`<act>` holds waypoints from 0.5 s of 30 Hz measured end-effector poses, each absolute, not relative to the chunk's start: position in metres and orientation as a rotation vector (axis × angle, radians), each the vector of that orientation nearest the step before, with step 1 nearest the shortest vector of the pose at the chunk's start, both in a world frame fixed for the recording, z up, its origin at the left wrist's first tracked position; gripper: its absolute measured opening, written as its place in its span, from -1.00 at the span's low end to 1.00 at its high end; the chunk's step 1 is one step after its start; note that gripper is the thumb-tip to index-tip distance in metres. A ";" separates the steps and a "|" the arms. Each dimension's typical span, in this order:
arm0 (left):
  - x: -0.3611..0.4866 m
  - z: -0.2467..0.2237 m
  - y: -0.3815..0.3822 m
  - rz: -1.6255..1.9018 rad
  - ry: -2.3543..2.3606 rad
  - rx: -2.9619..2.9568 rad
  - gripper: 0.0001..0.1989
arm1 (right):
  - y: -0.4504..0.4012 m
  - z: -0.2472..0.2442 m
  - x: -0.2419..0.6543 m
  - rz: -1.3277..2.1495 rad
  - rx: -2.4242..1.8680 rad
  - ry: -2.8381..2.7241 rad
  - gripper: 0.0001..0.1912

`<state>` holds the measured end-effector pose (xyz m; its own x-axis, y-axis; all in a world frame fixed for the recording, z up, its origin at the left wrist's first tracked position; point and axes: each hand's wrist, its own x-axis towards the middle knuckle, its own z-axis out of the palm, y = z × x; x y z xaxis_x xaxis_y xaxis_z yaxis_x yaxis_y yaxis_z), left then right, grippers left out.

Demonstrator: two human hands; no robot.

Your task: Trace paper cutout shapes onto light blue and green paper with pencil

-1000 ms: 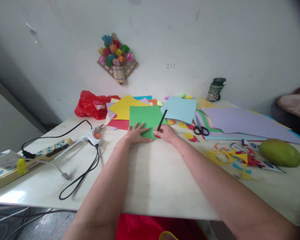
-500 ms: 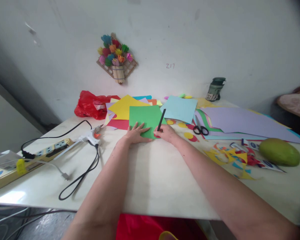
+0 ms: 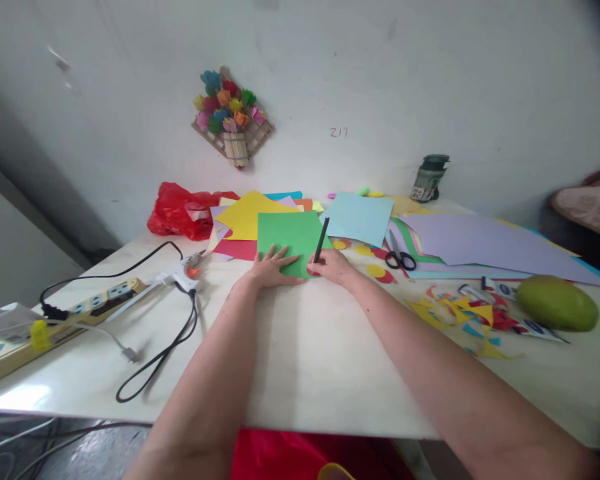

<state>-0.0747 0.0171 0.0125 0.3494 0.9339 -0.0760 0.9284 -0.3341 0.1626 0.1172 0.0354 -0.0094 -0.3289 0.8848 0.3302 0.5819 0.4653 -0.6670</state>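
Observation:
A green sheet of paper (image 3: 287, 230) lies on the table in front of me. My left hand (image 3: 273, 268) rests flat on its lower left part, fingers spread. Over the lower right corner, my right hand (image 3: 333, 267) grips a black pen (image 3: 322, 239), held upright with its tip hidden by the fingers. A small red piece (image 3: 314, 268) shows under the right fingertips on the green sheet. Just right of that hand lie red and yellow paper circles (image 3: 377, 271). Black-handled scissors (image 3: 400, 259) rest beyond them.
Coloured sheets (image 3: 245, 217) and a red plastic bag (image 3: 180, 210) lie at the back left. A hot glue gun (image 3: 185, 272) with a looped cord and a power strip (image 3: 95, 305) sit left. Right are a large purple sheet (image 3: 480, 240), paper scraps (image 3: 450, 310), a green mango (image 3: 557, 303) and a bottle (image 3: 429, 179).
The whole view has shifted very slightly. Both hands, the pen and the green sheet keep nearly the same positions.

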 end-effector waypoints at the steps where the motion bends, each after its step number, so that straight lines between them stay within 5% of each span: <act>1: -0.074 0.013 0.017 0.042 1.699 2.430 -0.21 | 0.036 -0.009 0.117 0.579 -1.222 -2.039 -0.81; 15: -0.073 0.016 0.014 0.022 1.700 2.434 -0.23 | 0.032 -0.003 0.119 0.653 -1.240 -2.016 -0.83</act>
